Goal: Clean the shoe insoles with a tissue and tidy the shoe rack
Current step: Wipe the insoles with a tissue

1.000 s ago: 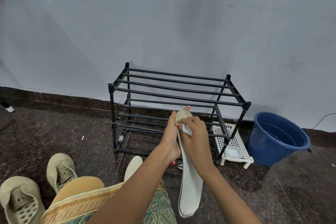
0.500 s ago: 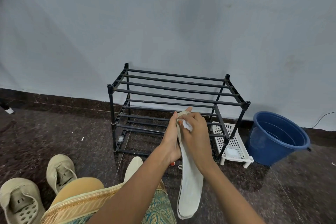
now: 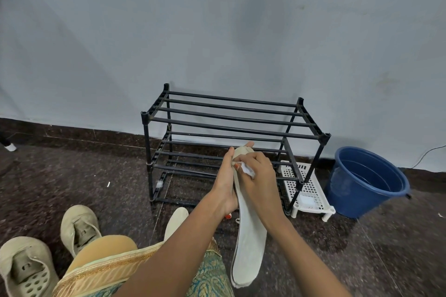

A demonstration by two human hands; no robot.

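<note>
Though cropped by the bottom edge, counts as one of two beige shoes: nearer shoe (image 3: pixel 24 269) at the near-left corner of the floor (image 3: pixel 72 176), farther shoe (image 3: pixel 79 226) just beyond, both openings up. Beside a knee in patterned cloth, lying flat on the floor, one pale rounded piece (image 3: pixel 176 220), half hidden; cannot tell whether insole or shoe toe.

Raised above the lap, one insole (image 3: pixel 249 248), standing nearly upright, lower end hanging free. Propped from behind by the left hand (image 3: pixel 225 183), fingers straight up along its back, one fingertip showing over the top, thumb hidden. Pressed on the front, near the top, by the right hand (image 3: pixel 259 176), fingers curled round one small white tissue (image 3: pixel 247 169), mostly buried in the grip. Under the left wrist, an orange-red spot, too small to name.

Farther back, one black shoe rack (image 3: pixel 234 128), three tiers of bars, against the wall edge of the floor, its middle tier crossed by the insole's top. Behind its right legs, one white perforated stand (image 3: pixel 307 185), partly screened by the bars. Right of that, one blue bucket (image 3: pixel 350 200); contents not made out. Beyond everything, plain grey-blue wall (image 3: pixel 217 31).
</note>
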